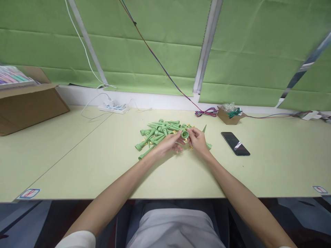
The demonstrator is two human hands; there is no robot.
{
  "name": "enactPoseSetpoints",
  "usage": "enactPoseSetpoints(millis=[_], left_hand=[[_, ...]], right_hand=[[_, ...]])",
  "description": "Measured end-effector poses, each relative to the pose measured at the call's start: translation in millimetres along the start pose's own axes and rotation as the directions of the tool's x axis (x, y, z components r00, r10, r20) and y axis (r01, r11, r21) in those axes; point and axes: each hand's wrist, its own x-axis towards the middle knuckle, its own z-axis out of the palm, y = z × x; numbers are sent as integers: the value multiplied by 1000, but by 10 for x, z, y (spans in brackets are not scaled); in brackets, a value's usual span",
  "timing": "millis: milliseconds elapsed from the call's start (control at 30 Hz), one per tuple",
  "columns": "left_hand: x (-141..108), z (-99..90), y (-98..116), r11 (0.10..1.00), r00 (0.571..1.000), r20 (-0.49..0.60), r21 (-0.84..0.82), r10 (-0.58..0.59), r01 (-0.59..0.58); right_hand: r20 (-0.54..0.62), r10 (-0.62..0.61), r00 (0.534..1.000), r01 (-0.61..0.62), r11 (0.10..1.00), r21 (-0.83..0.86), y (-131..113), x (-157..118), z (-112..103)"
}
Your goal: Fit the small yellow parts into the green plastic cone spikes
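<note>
Between both hands is a green plastic plant watering spike [184, 134], its round hollow end turned up toward me. My left hand [169, 143] pinches its rim from the left, thumb on top and the other fingers loosely curled. My right hand [198, 139] is closed at its right side, fingertips against the rim; whether a small part is also between them I cannot make out. A heap of similar green spikes [157, 132] lies just beyond and left of my hands. Small yellow pieces [191, 148] show among them and under my right hand.
A black phone [235, 143] lies to the right. Behind it stands a small cardboard box [229, 119] with plastic bags, beside coiled red-blue wire [207, 112]. A power strip [113, 108] is at the back left, a large carton [31, 103] at far left.
</note>
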Motion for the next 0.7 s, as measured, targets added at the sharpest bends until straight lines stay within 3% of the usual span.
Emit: enactPoseSetpoints(millis=[333,700], left_hand=[[-36,16,33,998,998,-12,33,61,-60],[-14,-12,-2,940,964,-2,223,266,-259]], right_hand=[[-7,21,1000,-21,999,27,15,13,-9],[10,28,1000,-28,1000,-3,109,31,-27]])
